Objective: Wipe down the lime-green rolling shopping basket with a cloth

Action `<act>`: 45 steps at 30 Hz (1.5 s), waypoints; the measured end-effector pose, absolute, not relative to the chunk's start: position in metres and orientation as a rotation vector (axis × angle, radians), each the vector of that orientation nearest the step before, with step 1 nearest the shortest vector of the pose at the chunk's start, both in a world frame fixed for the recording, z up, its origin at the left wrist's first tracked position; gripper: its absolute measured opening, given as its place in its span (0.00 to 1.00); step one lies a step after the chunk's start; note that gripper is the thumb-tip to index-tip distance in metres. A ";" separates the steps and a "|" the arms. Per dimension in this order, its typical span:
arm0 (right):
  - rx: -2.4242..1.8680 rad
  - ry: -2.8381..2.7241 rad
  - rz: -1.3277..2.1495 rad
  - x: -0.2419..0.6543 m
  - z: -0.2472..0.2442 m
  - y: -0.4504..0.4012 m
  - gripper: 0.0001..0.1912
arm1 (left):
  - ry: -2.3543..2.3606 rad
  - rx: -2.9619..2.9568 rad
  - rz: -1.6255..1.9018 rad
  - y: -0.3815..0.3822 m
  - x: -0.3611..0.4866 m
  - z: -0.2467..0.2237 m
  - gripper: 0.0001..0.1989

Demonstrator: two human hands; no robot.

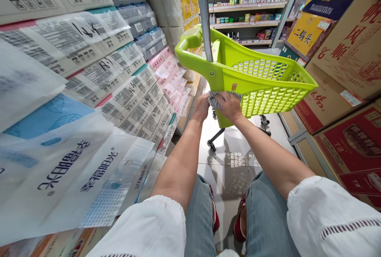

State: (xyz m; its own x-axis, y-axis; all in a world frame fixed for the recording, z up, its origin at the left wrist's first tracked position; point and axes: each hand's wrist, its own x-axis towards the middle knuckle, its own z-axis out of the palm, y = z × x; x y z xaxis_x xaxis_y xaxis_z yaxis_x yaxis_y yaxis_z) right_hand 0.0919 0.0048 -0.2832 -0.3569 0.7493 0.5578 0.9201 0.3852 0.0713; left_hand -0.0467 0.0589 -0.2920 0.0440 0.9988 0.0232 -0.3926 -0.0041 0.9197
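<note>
A striped grey-and-white cloth [214, 100] is bunched between my hands against the near end of a bright green shopping cart basket [262, 86]. My left hand [203, 105] is closed on the cloth's left end, beside the basket's lower edge. Pressing the cloth to the green plastic, my right hand [229, 106] has its fingers wrapped into it, just below a small orange sticker [234, 86]. A grey metal pole [204, 15] rises from the cart's frame above the hands. Black caster wheels [211, 145] stand on the floor under the basket.
Packs of tissue paper [107, 66] are stacked close along the left. Cardboard boxes [345, 70] line the right side. Behind the cart, shelves [247, 7] hold bottles and small goods. White floor tiles [241, 177] show between my knees and the cart.
</note>
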 end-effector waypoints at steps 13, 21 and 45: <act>-1.415 -2.058 -0.576 0.092 -0.249 0.015 0.21 | 0.885 0.879 1.289 0.061 -0.034 -0.326 0.06; -1.439 -2.455 -0.461 0.103 -0.328 -0.001 0.16 | 0.941 0.770 1.291 0.065 -0.033 -0.323 0.05; -1.415 -2.371 -0.524 0.101 -0.306 0.003 0.17 | 0.968 0.906 1.290 0.066 -0.034 -0.327 0.06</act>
